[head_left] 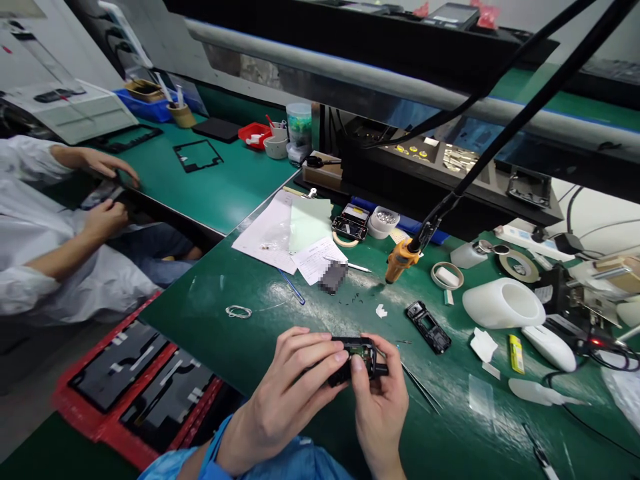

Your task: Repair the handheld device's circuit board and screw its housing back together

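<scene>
My left hand (285,393) and my right hand (383,400) together hold a small black device (357,357) just above the green bench mat (220,313), near its front edge. A green circuit board shows inside the open device, and my right thumb presses on it. A second black device part (429,325) lies on the mat to the right, beyond my right hand. Thin tweezers (420,388) lie beside my right hand.
An orange-handled tool (400,260) hangs on a black cable over the bench. Papers (287,233), a wire loop (239,311), white plastic pieces (503,303) and tape rolls (520,267) lie around. A red tray (135,383) sits lower left. A co-worker's hands (103,193) work at the left bench.
</scene>
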Tool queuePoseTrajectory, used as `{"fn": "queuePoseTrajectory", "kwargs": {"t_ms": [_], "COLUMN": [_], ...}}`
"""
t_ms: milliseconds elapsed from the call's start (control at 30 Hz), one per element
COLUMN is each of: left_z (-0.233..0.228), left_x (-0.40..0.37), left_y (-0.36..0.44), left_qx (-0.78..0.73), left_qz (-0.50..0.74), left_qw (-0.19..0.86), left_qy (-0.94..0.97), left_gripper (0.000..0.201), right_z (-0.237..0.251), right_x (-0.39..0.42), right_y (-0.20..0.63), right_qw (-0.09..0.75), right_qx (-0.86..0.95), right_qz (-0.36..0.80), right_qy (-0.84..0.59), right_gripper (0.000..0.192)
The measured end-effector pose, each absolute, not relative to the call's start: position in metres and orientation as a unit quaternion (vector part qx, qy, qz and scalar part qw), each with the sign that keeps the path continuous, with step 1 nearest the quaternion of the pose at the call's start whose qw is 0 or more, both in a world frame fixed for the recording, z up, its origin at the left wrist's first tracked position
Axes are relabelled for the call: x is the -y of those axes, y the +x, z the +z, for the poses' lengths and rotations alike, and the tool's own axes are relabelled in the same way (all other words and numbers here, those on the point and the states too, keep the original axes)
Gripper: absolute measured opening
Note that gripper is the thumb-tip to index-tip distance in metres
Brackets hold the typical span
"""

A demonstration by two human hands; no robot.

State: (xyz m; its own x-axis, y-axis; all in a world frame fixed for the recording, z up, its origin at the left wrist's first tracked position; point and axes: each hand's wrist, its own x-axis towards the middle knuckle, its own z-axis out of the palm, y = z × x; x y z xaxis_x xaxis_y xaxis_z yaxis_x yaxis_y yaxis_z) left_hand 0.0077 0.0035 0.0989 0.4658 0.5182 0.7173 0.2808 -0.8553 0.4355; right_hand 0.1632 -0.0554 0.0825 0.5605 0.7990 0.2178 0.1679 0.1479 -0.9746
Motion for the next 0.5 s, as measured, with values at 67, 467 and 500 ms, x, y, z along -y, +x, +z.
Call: {"fn": "queuePoseTrajectory", "kwargs": {"t_ms": [67,467,500], "left_z": [0.1013,0.1069,0.1065], "left_x": [-0.0024,0.0006,0.0003], "left_y": [0.0079,0.0055,0.0054], "left_qx": [-0.232,-0.24,-0.241], "left_qz": [0.464,0.474,0.474], "left_qw": [0.119,0.093,0.094], "left_qy": [0.847,0.842,0.841], "left_gripper": [0.022,0.019,0.019], "right_z": [0.0873,0.0928,0.0931], "right_x": [0.0541,0.0606,0.0604], "right_y": [0.1622,0.1622,0.1622], "right_qw": [0.648,0.634,0.635], "right_qx": [0.409,0.413,0.415], "right_qz": [0.224,0.234,0.237], "right_qy": [-0.601,-0.61,-0.607], "right_gripper": [0.015,0.018,0.018]}}
